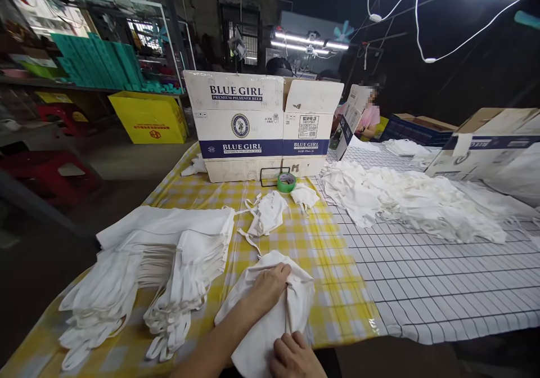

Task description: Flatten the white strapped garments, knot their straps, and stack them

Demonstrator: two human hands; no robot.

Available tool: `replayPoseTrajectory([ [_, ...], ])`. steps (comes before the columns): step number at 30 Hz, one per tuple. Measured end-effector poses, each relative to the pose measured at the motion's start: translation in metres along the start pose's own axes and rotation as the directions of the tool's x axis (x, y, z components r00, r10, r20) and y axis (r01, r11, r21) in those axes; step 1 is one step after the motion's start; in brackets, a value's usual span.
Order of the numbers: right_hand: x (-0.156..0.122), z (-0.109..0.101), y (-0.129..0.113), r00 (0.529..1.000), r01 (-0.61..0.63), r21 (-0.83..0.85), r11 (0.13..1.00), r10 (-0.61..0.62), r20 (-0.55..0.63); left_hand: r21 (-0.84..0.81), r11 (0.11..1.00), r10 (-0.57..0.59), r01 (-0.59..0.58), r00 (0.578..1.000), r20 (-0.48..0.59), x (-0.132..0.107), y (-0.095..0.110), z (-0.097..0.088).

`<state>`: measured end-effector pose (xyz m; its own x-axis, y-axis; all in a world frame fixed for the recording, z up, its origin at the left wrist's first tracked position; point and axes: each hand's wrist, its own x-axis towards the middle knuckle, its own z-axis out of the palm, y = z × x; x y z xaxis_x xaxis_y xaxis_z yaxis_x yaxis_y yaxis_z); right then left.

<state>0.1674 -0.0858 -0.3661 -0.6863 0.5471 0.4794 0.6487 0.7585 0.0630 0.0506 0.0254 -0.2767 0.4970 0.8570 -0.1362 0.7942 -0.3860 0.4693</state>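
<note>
Head view
- Left hand (270,289): fingers closed, bunching the top of a crumpled white cloth piece (301,305).
- Right hand (295,356): lies on the cloth's near part with fingers curled; cannot tell whether it pinches.
- Cloth position: on the yellow checked tablecloth (333,288) at the near edge, just right of a fanned stack of folded white cloths with straps (169,254).
- Beyond: small white cloth bundle (268,212), green tape roll (287,182), white-and-blue cardboard box (253,125).
- Right: loose heap of white cloths (405,198) on a grid-patterned table cover (442,288).

"BLUE GIRL" on cardboard box (253,125)
</note>
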Motion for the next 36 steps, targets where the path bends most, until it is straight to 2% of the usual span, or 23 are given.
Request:
replayPoseTrajectory([
  [3, 0.001, 0.001, -0.004, 0.994, 0.023, 0.007, 1.000, -0.022, -0.111, -0.061, 0.997, 0.052, -0.051, 0.999, -0.001, 0.002, -0.004, -0.004],
  [5, -0.001, -0.003, -0.004, 0.994, 0.022, 0.002, 1.000, -0.022, -0.111, -0.113, 0.992, 0.051, -0.051, 0.999, 0.000, 0.003, -0.007, -0.007],
  [10, -0.012, -0.022, 0.012, 0.999, 0.002, 0.033, 0.999, -0.004, 0.046, -0.219, 0.976, 0.003, -0.014, 0.999, -0.052, 0.007, -0.017, -0.014],
  [13, -0.022, -0.034, 0.026, 0.988, -0.011, 0.098, 0.995, -0.004, 0.155, -0.300, 0.953, -0.021, -0.033, 0.984, -0.176, 0.010, -0.020, -0.024],
  [16, -0.027, -0.047, 0.040, 0.970, -0.012, 0.182, 0.983, -0.032, 0.240, -0.330, 0.944, -0.138, 0.010, 0.919, -0.369, 0.012, -0.022, -0.039],
  [18, -0.028, -0.057, 0.048, 0.964, -0.002, 0.209, 0.978, -0.054, 0.261, -0.341, 0.939, -0.211, 0.054, 0.871, -0.443, 0.013, -0.025, -0.049],
  [22, -0.027, -0.079, 0.064, 0.956, -0.012, 0.244, 0.970, -0.060, 0.286, -0.390, 0.916, -0.307, 0.095, 0.791, -0.529, 0.014, -0.031, -0.068],
  [26, -0.031, -0.090, 0.076, 0.935, -0.159, 0.263, 0.952, 0.060, 0.349, -0.406, 0.908, -0.349, 0.104, 0.724, -0.595, 0.017, -0.038, -0.083],
  [29, -0.034, -0.093, 0.079, 0.902, -0.346, 0.289, 0.893, 0.232, 0.365, -0.362, 0.921, -0.352, 0.143, 0.704, -0.616, 0.018, -0.042, -0.090],
  [31, -0.035, -0.094, 0.081, 0.856, -0.490, 0.335, 0.805, 0.370, 0.361, -0.327, 0.933, -0.333, 0.148, 0.697, -0.635, 0.019, -0.045, -0.091],
  [34, -0.032, -0.095, 0.085, 0.729, -0.683, 0.379, 0.625, 0.550, 0.407, -0.295, 0.948, -0.287, 0.115, 0.707, -0.646, 0.019, -0.044, -0.093],
  [36, -0.029, -0.095, 0.091, 0.662, -0.749, 0.373, 0.548, 0.588, 0.465, -0.272, 0.960, -0.227, 0.062, 0.741, -0.632, 0.018, -0.043, -0.094],
])
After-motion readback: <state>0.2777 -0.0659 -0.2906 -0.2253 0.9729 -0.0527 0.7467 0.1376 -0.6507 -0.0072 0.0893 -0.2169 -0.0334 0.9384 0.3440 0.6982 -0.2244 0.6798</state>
